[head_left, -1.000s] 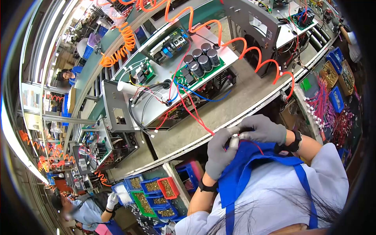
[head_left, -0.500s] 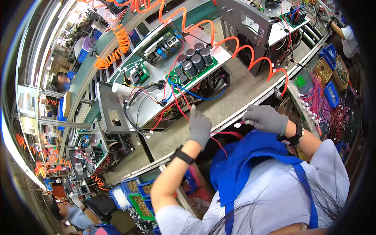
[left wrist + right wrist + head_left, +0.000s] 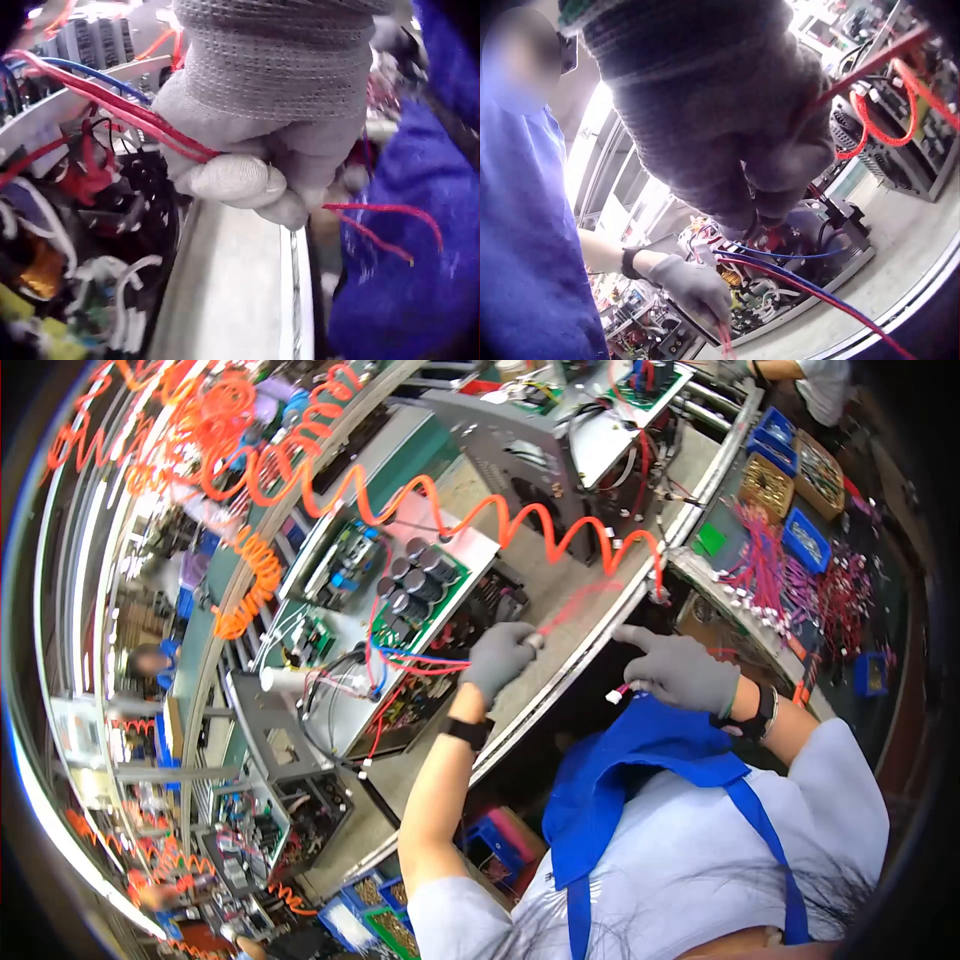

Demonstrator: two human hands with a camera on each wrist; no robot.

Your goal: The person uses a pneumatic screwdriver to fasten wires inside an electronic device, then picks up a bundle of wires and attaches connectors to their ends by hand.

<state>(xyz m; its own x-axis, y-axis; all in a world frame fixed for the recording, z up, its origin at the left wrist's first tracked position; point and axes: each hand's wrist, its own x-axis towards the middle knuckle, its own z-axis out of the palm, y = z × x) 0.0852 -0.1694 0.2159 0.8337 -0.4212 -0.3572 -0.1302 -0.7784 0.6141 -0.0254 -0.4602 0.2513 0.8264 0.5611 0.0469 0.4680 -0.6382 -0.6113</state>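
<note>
Pinching red wires [image 3: 142, 120] in the curled left hand [image 3: 500, 658], with loose ends [image 3: 375, 206] out toward the right hand [image 3: 685, 672] (half curled, gripping a lead [image 3: 626, 688] with white plug [image 3: 613, 697]).

1. A long grey-beige table [image 3: 550, 575] with a pale rim runs from near left to far right.
2. An open middle machine [image 3: 405, 628] stands on it, white panel on top.
3. Beyond bare tabletop to its right stands a far machine [image 3: 610, 452], also open.
4. A left machine [image 3: 245, 820] stands farther left along the same table, apart from the middle one.
5. To the right is a dark green side table [image 3: 836, 665]. Pink wires [image 3: 760, 555] lie there in a loose bunch, with dark red wires [image 3: 850, 588] spread farther right.
6. Just left of the pink bunch lies a bright green piece [image 3: 710, 540].
</note>
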